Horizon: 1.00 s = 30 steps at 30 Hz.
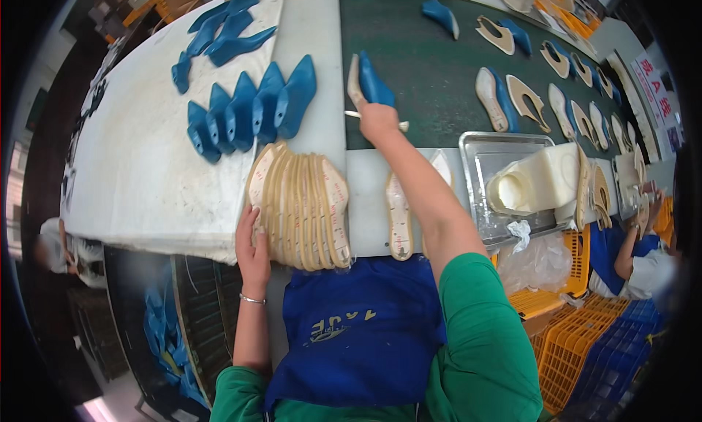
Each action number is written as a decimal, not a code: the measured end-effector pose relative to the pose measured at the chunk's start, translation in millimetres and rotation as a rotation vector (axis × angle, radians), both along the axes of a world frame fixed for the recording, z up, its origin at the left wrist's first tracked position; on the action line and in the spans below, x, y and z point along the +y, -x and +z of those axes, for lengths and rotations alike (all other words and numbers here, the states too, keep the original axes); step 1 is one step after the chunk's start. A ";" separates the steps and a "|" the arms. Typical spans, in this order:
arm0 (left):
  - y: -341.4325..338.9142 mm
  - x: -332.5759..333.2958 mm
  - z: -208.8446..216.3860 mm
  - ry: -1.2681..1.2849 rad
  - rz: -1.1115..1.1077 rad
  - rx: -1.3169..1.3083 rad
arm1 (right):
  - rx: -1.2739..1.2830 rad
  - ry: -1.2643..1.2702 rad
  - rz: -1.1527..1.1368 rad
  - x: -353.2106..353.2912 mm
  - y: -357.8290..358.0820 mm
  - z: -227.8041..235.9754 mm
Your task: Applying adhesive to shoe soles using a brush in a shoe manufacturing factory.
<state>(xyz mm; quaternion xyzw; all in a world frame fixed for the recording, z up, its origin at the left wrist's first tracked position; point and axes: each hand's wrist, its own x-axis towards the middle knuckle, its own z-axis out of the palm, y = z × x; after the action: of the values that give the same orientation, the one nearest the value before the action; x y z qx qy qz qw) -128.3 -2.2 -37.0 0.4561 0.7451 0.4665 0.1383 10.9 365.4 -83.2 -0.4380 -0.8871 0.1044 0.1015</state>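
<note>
Head view: metal tray (484, 153) holds a white container (545, 175), right grip (380, 122) seemingly around a pale stick (404, 126), left grip (253, 248) wide

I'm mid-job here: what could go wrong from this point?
The left hand is right beside the overlapping row of insoles, so a nudge might push them out of line. The right hand is at a blue shoe last with a pale insole alongside; a careless sweep could knock either askew. The five blue shoe lasts sit close together, so bumping one may shift its neighbours.
</note>
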 end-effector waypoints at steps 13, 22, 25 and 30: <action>-102.9 54.5 5.9 0.252 -0.156 0.532 | 0.579 0.086 -0.138 -73.9 -122.9 80.9; -102.8 64.5 -14.8 0.333 -0.095 0.646 | 0.923 0.114 -0.544 -149.9 -289.4 114.1; -102.3 56.5 -13.2 0.210 -0.050 0.620 | 0.966 -0.024 -0.535 -152.2 -321.3 93.9; -97.7 46.7 -9.8 -0.058 -0.103 0.394 | 0.758 -0.118 -0.617 -137.6 -344.8 62.3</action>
<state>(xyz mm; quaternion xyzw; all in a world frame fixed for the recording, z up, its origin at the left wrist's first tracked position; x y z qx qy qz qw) -30.6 44.5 -46.8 0.5798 0.7197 0.3818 0.0004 355.8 227.8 -20.9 -0.6052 -0.6209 0.1711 0.4679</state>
